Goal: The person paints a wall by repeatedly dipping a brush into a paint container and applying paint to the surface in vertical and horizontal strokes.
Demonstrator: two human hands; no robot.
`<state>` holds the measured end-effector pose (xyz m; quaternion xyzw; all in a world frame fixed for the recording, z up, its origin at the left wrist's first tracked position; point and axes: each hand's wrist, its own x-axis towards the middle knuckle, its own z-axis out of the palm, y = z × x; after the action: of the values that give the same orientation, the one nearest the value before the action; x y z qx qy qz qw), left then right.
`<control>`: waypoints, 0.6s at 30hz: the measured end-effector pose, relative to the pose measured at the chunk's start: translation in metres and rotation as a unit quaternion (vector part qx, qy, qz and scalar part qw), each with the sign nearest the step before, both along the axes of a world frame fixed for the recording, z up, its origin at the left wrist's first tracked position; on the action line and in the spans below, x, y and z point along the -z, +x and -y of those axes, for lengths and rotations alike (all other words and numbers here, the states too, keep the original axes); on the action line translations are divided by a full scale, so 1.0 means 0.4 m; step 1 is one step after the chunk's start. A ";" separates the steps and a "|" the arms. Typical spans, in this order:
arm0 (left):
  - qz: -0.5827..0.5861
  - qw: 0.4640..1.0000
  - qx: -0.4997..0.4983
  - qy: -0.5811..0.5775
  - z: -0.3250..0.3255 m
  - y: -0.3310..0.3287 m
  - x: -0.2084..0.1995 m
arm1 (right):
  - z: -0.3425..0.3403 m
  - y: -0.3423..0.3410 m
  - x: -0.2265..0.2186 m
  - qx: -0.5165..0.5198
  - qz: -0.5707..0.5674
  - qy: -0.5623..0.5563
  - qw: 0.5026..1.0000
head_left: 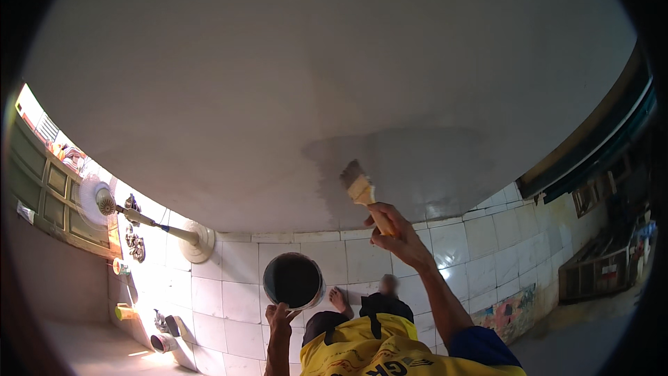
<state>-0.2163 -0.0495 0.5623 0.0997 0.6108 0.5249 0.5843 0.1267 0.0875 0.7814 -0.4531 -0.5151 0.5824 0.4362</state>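
My right hand (398, 231) is wrapped round the handle of a wide paintbrush (360, 188), whose dark, wet-looking bristles point up toward the grey wall (306, 83). Whether the bristles touch the wall I cannot tell. A darker, damp-looking patch (417, 160) spreads over the wall's lower part, beside and to the right of the brush. Low at the left, my left hand (280, 315) grips the near rim of a round bucket (322, 285). Dark grey liquid seems to fill part of it.
White tiles (240, 278) cover the floor below the wall. A standing fan (198, 242) is at left, near a wooden door (56, 177), shoes (136, 244) and a small bucket (163, 343). At right are a wooden cabinet (591, 271) and a colourful mat (508, 312).
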 end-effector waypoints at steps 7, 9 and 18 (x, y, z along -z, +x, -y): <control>0.017 1.000 0.000 0.012 -0.023 0.010 0.034 | 0.003 -0.026 -0.025 0.083 0.250 0.254 0.930; 0.012 1.000 0.008 0.009 -0.026 0.019 0.034 | -0.032 -0.046 0.024 0.127 0.242 0.307 0.912; 0.017 0.999 0.027 0.026 -0.015 0.005 0.017 | -0.206 -0.098 0.037 0.137 0.141 0.336 0.921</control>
<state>-0.2142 -0.0436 0.5553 0.1222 0.5839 0.5262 0.6061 0.0873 0.1700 0.7665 -0.4236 -0.6695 0.2397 0.5611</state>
